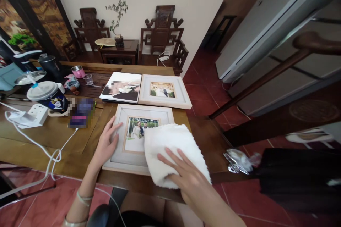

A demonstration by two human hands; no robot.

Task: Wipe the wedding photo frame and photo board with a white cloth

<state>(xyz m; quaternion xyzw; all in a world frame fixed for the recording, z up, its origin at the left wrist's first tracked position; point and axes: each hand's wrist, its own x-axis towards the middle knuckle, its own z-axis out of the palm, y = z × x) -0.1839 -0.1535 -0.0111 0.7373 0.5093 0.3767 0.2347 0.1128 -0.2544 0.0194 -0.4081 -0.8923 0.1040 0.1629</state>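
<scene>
Lying face up at the near edge of the polished brown wooden table, a rectangular photo frame shows a pale, wood-toned rim, a broad light-grey border and a thin inner edging around a small print. The left hand, loosely open with fingers gently bent, rests on the frame's left side without gripping anything else. The right hand lies with its fingers spread over a thick white cloth, fluffy and soft-edged, which covers the frame's lower right part and hangs past its corner. Just beyond sit a similar pale frame, deep-sided and squared, and a smooth, flat photo panel. Leftward stands a dark, tapering cup with a rounded whitish lid.
</scene>
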